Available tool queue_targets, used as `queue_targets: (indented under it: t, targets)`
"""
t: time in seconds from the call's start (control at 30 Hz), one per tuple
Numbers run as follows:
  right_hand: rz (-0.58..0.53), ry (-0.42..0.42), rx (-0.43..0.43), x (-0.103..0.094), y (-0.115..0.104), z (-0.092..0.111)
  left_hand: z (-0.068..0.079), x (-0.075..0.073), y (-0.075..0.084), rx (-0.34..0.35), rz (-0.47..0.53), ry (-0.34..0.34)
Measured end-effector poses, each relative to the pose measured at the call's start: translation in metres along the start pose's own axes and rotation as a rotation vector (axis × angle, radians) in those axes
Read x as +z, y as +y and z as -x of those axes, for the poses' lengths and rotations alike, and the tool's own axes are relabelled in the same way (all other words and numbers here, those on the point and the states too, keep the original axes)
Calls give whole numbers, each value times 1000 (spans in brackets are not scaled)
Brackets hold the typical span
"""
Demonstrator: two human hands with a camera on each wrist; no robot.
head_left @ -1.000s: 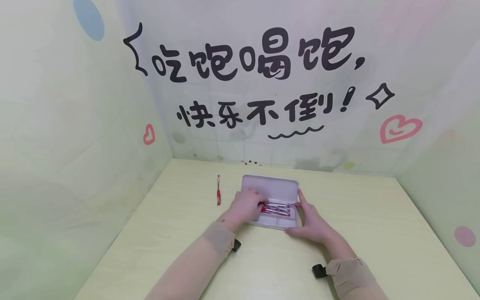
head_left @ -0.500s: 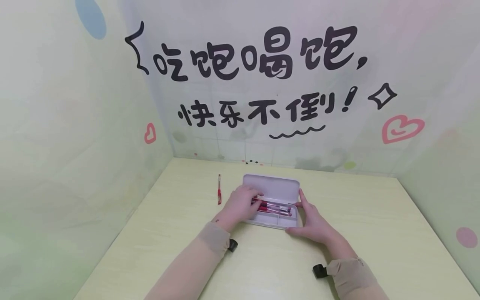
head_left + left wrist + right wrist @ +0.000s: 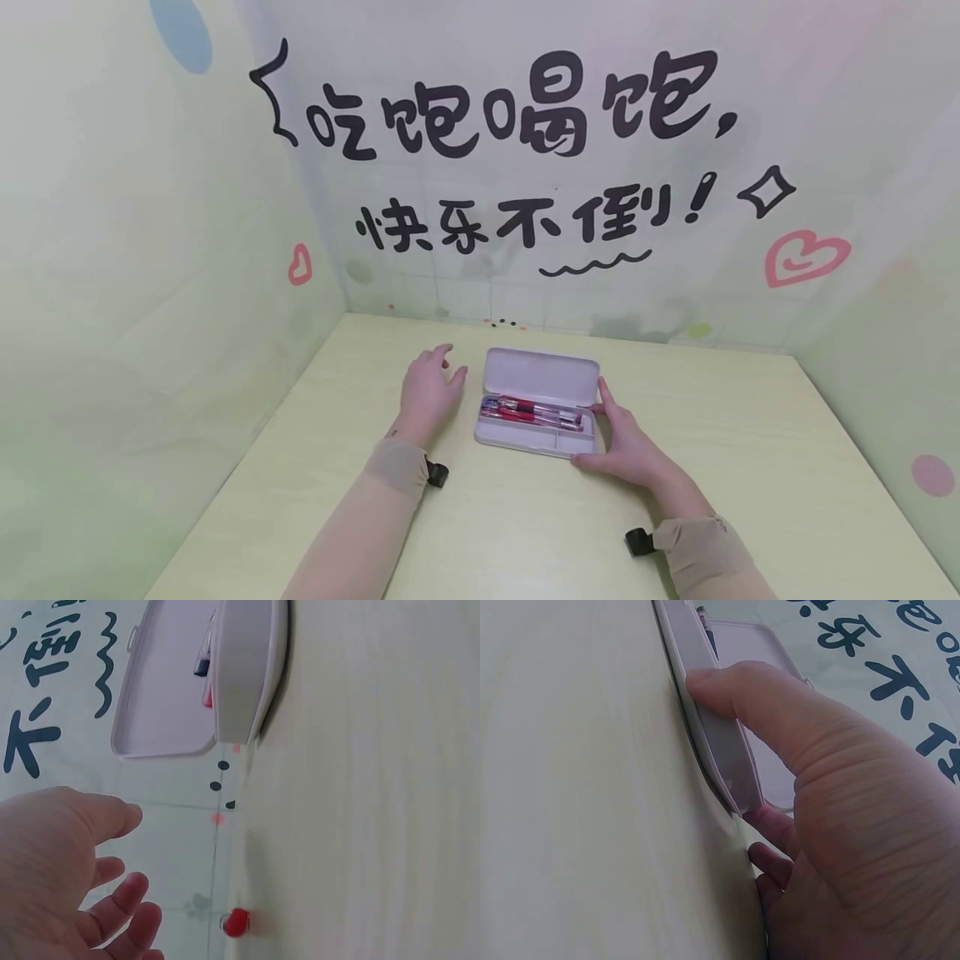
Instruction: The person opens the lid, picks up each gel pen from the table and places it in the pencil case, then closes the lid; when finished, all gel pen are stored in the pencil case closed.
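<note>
A pale lilac pencil case (image 3: 517, 435) lies on the table with its lid (image 3: 542, 377) raised. Several red and clear pens (image 3: 531, 412) fill its long rear compartment. My right hand (image 3: 633, 454) grips the case's right end, thumb on the front side and fingers round toward the back, as the right wrist view also shows. My left hand (image 3: 429, 392) is left of the case, fingers loosely bent and nothing between them. A lone red pen, mostly hidden under that hand in the head view, shows its red end (image 3: 237, 922) beyond the fingers in the left wrist view.
The case's front part holds two shallow compartments split by a divider (image 3: 557, 439). Behind the pale wooden table (image 3: 495, 533) stands a printed backdrop (image 3: 480, 283) with black lettering, and similar sheets close off both sides.
My left hand has let go of the pens in the case and moved left, over the lone red pen. The right hand stays at the case's right end.
</note>
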State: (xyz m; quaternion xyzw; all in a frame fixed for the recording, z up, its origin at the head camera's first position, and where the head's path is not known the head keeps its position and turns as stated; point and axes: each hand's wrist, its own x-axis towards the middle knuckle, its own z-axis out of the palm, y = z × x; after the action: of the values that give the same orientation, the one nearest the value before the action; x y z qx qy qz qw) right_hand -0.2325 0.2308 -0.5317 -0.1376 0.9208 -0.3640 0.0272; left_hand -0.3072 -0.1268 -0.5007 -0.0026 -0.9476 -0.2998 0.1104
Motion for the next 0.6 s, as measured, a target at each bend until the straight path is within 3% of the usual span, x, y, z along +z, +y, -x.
queue_targets:
  t: [0.17,0.37,0.6]
  targets:
    - [-2,0,-4,0,-1,0,-6,-6,-17,-70,-57,-10]
    - [-1,-3,-1,0,0,-1,-7,-8,-27,-163,-78,-83]
    - [6,-3,1,1,0,-1,-7,-4,-34,-189,-104,-141]
